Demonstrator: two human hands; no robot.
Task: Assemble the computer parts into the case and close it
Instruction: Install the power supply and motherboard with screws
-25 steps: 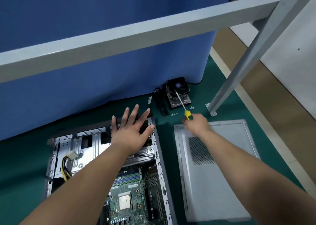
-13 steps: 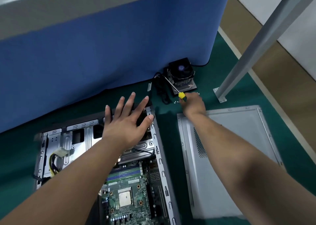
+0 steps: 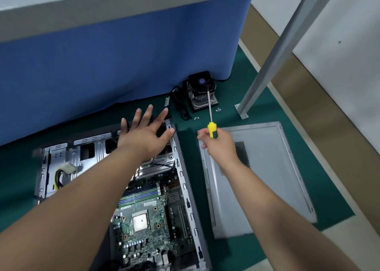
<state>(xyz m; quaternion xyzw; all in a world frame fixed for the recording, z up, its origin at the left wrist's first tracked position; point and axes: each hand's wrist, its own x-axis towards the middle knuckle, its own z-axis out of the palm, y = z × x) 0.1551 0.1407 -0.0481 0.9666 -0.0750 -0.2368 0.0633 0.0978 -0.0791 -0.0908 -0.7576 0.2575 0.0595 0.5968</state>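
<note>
Case [image 3: 181, 168] far rim under flat left hand [image 3: 144, 139], right hand [image 3: 219, 144] gripping screwdriver [image 3: 210, 114]

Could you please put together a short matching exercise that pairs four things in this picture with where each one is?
Things:
1. screwdriver
2. CPU cooler
3. side panel
4. motherboard

Places:
A. inside the open case
B. flat on the green mat, right of the case
C. held in the right hand
D. by the blue partition, beyond the case

Pairs: 1-C, 2-D, 3-B, 4-A
</note>
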